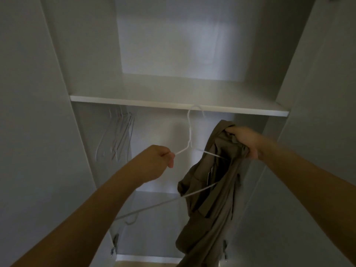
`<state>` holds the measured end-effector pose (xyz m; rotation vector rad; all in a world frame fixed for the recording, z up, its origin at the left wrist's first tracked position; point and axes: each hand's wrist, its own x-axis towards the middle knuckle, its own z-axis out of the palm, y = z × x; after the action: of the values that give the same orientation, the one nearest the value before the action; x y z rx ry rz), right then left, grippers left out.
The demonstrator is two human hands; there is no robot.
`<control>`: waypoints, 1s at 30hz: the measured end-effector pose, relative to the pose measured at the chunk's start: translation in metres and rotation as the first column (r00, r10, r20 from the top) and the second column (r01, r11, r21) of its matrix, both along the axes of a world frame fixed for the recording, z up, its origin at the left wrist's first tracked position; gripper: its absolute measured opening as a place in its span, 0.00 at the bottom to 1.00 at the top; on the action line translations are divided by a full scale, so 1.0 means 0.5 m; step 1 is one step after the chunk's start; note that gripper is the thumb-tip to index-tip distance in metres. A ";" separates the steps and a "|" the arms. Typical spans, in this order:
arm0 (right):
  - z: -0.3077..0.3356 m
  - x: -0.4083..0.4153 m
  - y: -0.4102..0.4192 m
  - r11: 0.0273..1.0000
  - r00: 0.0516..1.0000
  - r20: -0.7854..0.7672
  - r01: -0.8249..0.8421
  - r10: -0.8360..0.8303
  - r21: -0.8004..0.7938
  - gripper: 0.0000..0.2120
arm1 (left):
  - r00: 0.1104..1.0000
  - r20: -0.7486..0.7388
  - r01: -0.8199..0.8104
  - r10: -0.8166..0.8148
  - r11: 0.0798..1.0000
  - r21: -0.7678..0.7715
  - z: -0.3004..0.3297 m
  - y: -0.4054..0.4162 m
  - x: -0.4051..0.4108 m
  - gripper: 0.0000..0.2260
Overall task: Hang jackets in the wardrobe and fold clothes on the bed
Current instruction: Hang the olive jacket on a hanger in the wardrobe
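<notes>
With our left hand [160,157] we pinch one shoulder of the white wire hanger [189,135], and its hook reaches up under the front edge of the wardrobe shelf [134,100]. Our right hand [243,142] grips the bunched olive jacket [213,201], which hangs down in front of the open wardrobe, with the hanger's other arm going into it. More empty hangers [120,135] hang at the left inside.

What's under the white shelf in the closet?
Under the shelf hang spare hangers at left and one white hanger hooked up mid-closet. The rail itself is hidden by the shelf edge.
</notes>
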<state>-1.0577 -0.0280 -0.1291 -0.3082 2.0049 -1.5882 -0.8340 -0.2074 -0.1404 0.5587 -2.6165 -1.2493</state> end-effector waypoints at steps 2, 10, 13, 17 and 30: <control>0.016 0.006 0.015 0.997 1.000 0.006 -0.011 0.011 -0.079 0.13 | 0.999 -0.013 -0.038 0.038 0.999 -0.002 -0.002 0.008 -0.011 0.14; 0.060 -0.009 0.049 0.988 0.991 -0.128 0.014 -0.033 -0.151 0.13 | 0.995 -0.098 -0.031 0.011 0.978 -0.206 0.080 -0.033 0.077 0.15; 0.061 -0.007 0.035 1.000 0.968 -0.250 0.028 -0.028 -0.003 0.14 | 0.995 -0.096 -0.061 0.040 0.974 -0.219 0.086 -0.023 0.092 0.17; 0.054 0.002 0.009 0.944 0.855 -0.504 0.055 0.124 0.325 0.24 | 0.993 -0.089 -0.099 0.082 0.973 -0.210 0.067 0.004 0.092 0.17; 0.033 -0.059 0.007 0.906 0.851 -0.524 0.187 0.043 0.379 0.23 | 0.989 -0.084 -0.140 0.125 0.970 -0.201 0.050 0.029 0.103 0.17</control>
<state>-1.0872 -0.0244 -0.1128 -0.5438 2.7438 -1.1362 -0.7826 -0.1931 -0.1153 0.6268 -2.5612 -0.9265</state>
